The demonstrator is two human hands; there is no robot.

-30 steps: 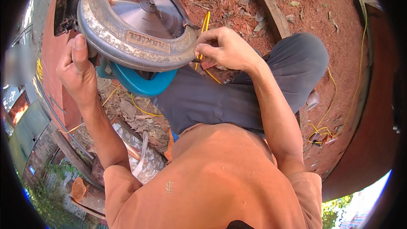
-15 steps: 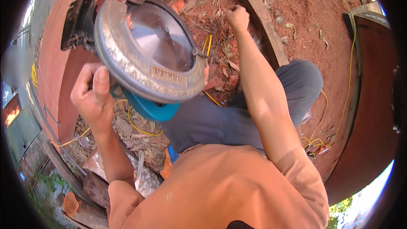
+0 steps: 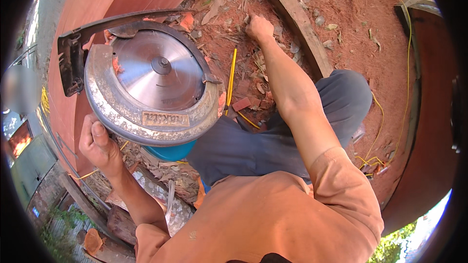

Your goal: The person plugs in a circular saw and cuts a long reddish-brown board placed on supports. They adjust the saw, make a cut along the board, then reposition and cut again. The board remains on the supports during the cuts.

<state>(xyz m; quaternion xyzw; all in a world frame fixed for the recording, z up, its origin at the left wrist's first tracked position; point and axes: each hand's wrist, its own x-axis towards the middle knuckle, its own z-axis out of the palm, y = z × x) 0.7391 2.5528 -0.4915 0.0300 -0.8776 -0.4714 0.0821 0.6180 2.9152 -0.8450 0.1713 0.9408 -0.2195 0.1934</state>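
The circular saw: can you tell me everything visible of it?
The circular saw has a shiny round blade with a central bolt, a scuffed, metal-looking grey guard, a dark base plate at its left and far side, and a teal part beneath. The left hand holds it at its near-left edge, blade side up, by the trousers; contact there is unclear.

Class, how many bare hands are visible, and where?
2: the left hand at the lower-left edge of the circular saw; the right hand left of the wooden beam. Others may be hidden.
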